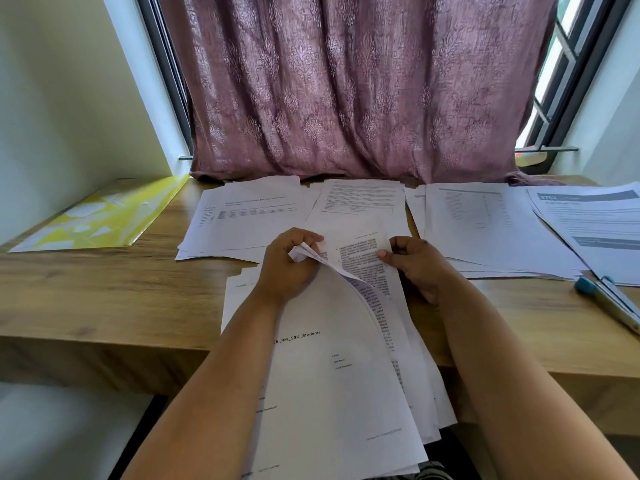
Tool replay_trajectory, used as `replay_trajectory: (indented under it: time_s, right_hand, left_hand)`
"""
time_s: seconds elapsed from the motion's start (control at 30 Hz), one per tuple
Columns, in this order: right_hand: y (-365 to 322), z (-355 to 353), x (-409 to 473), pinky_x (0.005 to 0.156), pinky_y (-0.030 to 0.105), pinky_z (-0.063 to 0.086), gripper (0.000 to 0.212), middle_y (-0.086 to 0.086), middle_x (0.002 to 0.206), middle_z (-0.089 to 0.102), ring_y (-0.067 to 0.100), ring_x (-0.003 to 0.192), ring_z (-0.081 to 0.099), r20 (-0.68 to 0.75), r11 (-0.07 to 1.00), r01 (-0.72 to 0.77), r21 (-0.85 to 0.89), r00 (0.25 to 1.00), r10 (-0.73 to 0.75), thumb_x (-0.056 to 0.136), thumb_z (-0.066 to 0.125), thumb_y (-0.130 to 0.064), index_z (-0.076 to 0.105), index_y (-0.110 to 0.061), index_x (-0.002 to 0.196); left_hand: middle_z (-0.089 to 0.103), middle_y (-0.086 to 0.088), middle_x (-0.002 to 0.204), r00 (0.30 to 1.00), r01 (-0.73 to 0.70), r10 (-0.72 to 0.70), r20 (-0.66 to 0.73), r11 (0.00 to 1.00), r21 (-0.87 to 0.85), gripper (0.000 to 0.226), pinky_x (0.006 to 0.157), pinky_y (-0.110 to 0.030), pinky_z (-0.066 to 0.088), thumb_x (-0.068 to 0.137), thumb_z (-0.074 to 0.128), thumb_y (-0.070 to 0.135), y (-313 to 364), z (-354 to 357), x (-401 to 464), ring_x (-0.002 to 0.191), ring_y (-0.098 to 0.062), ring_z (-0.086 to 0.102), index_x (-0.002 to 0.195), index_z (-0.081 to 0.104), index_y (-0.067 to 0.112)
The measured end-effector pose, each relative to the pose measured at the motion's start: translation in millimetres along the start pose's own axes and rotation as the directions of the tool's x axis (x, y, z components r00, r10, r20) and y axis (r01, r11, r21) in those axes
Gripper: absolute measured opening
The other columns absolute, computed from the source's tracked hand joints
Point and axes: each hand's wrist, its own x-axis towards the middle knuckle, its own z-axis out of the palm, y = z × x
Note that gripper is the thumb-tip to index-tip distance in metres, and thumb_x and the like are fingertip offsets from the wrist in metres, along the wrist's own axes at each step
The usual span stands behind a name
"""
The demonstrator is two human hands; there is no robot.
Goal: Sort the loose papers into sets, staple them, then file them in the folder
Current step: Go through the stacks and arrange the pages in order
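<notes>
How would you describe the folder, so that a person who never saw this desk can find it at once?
Start at the wooden desk under the mauve curtain and go to its far left corner, by the white wall. The folder lies flat there, apart from the paper piles. It alone is glossy yellow with pale shapes; everything else nearby is white printed paper.

stapler [613, 299] cut off at right edge; far sheets' [249, 216] print blurred.

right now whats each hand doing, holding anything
Left hand: fingers curled round the lifted corner of the top sheets.
Right hand: thumb pinches the printed page underneath.
</notes>
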Motion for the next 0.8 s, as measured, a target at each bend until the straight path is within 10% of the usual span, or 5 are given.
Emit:
replay_trajectory:
  time_s: [0.43,0.63,0.7,0.8]
  right_hand:
    - [-4,6,-12,0.088,0.044,0.057,0.019,-0.001,0.108,0.072,0.02,0.093,0.07,0.026,0.997,0.072,0.018,0.997,-0.072,0.092,0.063,-0.025,0.066,-0.019,0.11]
    - [-11,10,-25,0.084,0.033,0.055,0.05,0.017,0.099,0.072,0.029,0.093,0.068,0.333,0.952,0.1,0.288,0.922,-0.197,0.091,0.04,-0.05,0.069,-0.014,0.111]
    - [-10,11,-21,0.075,0.029,0.055,0.048,0.016,0.09,0.073,0.028,0.085,0.068,0.196,0.938,0.144,0.315,0.957,-0.212,0.099,0.036,-0.043,0.069,-0.01,0.111]
    - [0,4,-3,0.08,0.03,0.057,0.023,0.003,0.085,0.074,0.022,0.083,0.069,-0.278,0.965,0.248,-0.091,0.924,-0.264,0.101,0.047,-0.022,0.068,-0.013,0.103]
  left_hand:
    - [0.061,0.014,0.11,0.994,0.111,-0.111,0.005,0.994,0.006,0.046,0.083,-0.001,0.04,0.069,0.066,0.018,15,-1,0,0.101,0.013,0.054,0.114,0.058,0.019]
    - [0.046,0.025,0.128,0.999,0.034,-0.034,-0.018,0.999,-0.004,0.051,0.098,-0.01,0.044,0.086,0.067,0.009,14,1,0,0.115,0.021,0.045,0.13,0.047,0.025]
    - [0.062,0.018,0.111,0.998,0.049,-0.05,-0.04,0.998,-0.04,0.039,0.091,-0.034,0.055,0.082,0.062,0.001,9,-1,2,0.103,0.005,0.059,0.108,0.062,0.03]
    - [0.068,0.013,0.076,0.996,0.052,-0.06,-0.064,0.992,-0.116,0.038,0.066,-0.029,0.054,0.075,0.063,-0.009,-1,-3,2,0.074,-0.008,0.065,0.071,0.065,0.029]
